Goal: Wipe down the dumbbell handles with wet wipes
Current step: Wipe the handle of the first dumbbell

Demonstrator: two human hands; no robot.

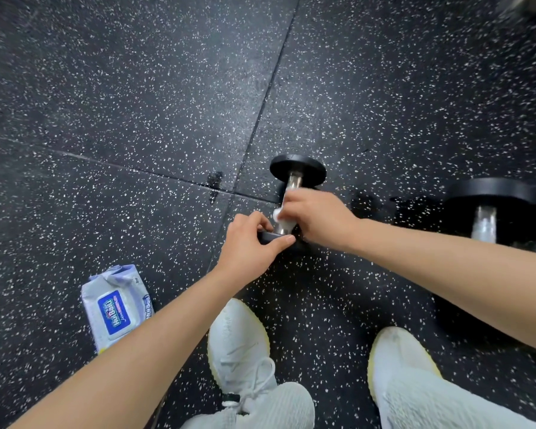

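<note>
Fig.: head view, centre of frame. Small dumbbell w/ black round end plates and chrome handle (297, 170) lies on the black speckled rubber floor (136, 103), just right of a tile seam, its axis running away from the viewer. Left hand (248, 243) steadies the near plate, fingers (256, 219) curled over its rim and thumb along the near edge. Right hand (317, 218) wraps the handle's lower part, fingers closed tight round a white wet wipe (276, 214) bunched against the metal. The handle's upper part shows bare. A second, larger dumbbell (489, 209) of the same type sits at the right edge, no hand on it. A white-and-blue wipes pack (118, 308) lies at lower left, near a white knit shoe (239, 339). Risks (judged): round plates may roll if the left grip slackens mid-stroke. The bunched wipe could skip part of the bar, esp. by the far plate. A dark damp-looking patch (215, 181) on the seam suggests drips, i.e. a slippery floor.
</note>
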